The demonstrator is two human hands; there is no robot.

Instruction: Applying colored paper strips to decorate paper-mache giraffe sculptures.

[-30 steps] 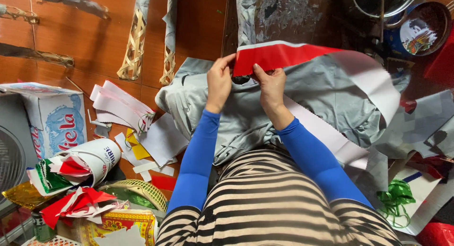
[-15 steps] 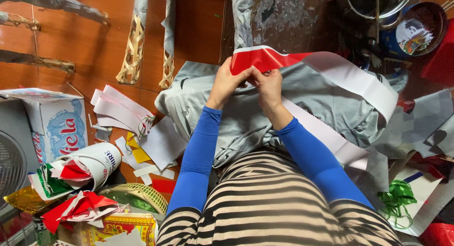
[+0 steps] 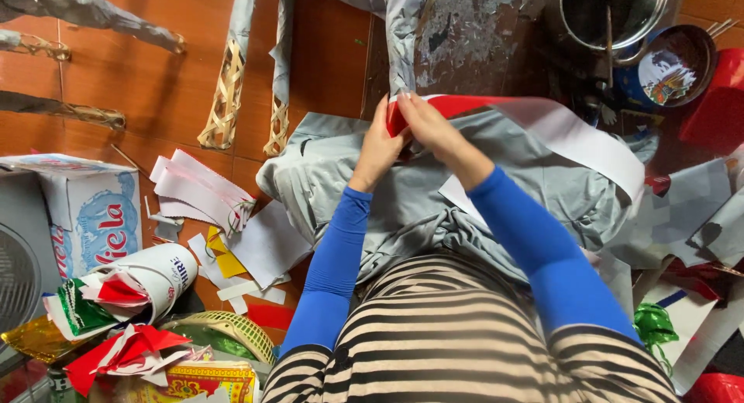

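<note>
While both hands meet over the lap, the scene reads from the left side outward: well to the left of the left hand (image 3: 377,149) stands a white cardboard carton with blue and red print (image 3: 91,217), beside it a rolled white paper tube stuffed with red and green scraps (image 3: 136,283), and nearer the left forearm lies a loose fan of white paper strips with pink edges (image 3: 198,190). Above those, beyond the hands, two woven bamboo frame ends wrapped in grey paper (image 3: 225,101) rest on the orange tiled floor (image 3: 325,54). The left hand and the right hand (image 3: 434,132) are pressed close together, fingers pinched on the red end of a long red-and-white paper band (image 3: 573,136), which arcs away to the right over the crumpled grey cloth (image 3: 496,194) spread across the knees. To the far right of the right hand sits a dark metal pot (image 3: 616,15). Judging by the band, only its red end is folded or gathered between the fingers; the long white stretch hangs loose, so most of the working seems left. Compared with a second ago, the hands have risen further from the body and the red end has bunched tighter, with less red showing.
</note>
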